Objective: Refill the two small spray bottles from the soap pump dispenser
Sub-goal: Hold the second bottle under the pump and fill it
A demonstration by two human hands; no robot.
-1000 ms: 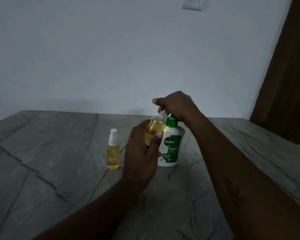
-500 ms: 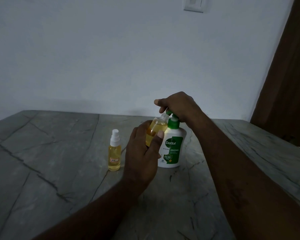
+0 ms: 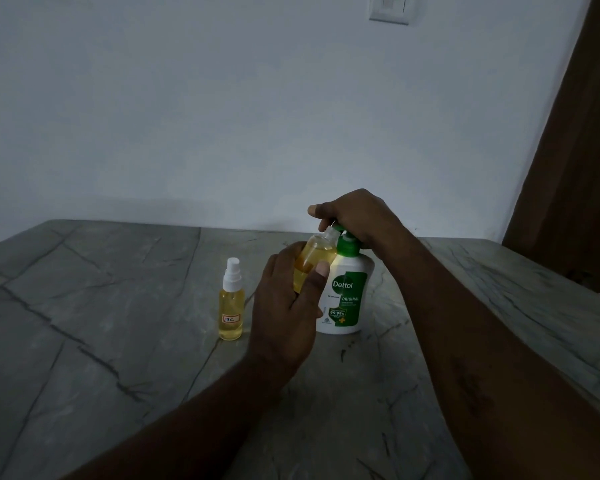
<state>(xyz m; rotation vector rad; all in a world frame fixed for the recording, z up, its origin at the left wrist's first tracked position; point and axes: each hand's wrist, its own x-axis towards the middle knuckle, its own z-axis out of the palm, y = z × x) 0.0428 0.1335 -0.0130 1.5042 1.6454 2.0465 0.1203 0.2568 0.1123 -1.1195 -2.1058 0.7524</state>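
Smooth, matt grey table (image 3: pixel 84 341) with stone-like veining. Standing spray bottle (image 3: pixel 231 317) and held spray bottle (image 3: pixel 314 261): clear, glossy plastic. Soap dispenser (image 3: pixel 347 299): glossy white plastic, green plastic pump (image 3: pixel 347 245). Matt painted wall (image 3: pixel 222 116).

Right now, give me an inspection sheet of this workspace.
surface: grey veined stone table, dimly lit.
job's things: dispenser upright; open bottle tilted, neck at the pump spout, partly filled; capped bottle upright, apart on the left, labelled.
clutter: nothing seen.
grips: left hand holds the open bottle; right hand curled over the dispenser's pump head.
cables: nothing seen.
surroundings: pale wall, switch plate, brown panel at right.
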